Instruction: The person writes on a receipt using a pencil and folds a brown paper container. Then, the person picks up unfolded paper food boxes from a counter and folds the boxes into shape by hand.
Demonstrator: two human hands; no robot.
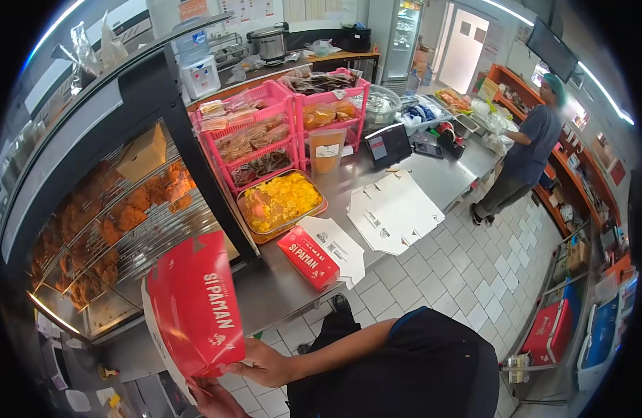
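Observation:
A red cardboard box (196, 299) with white "SIPAMAN" lettering and a white underside is held up at the lower left, in front of the glass food cabinet. My right hand (262, 364) grips its lower right corner, fingers partly behind the card. Lower down, my left hand (215, 400) holds its bottom edge near the frame's border; part of that hand is cut off. On the steel counter (265, 279) lie a smaller red box (309, 259) with an open white lid and a stack of flat white box blanks (394, 211).
Fried food (133, 217) sits on racks inside the cabinet. Behind the boxes are a tray of yellow food (279, 200), pink baskets (248, 139) with packets, and a tablet (388, 145). A co-worker (533, 143) stands at the counter's far end, touching plastic bags.

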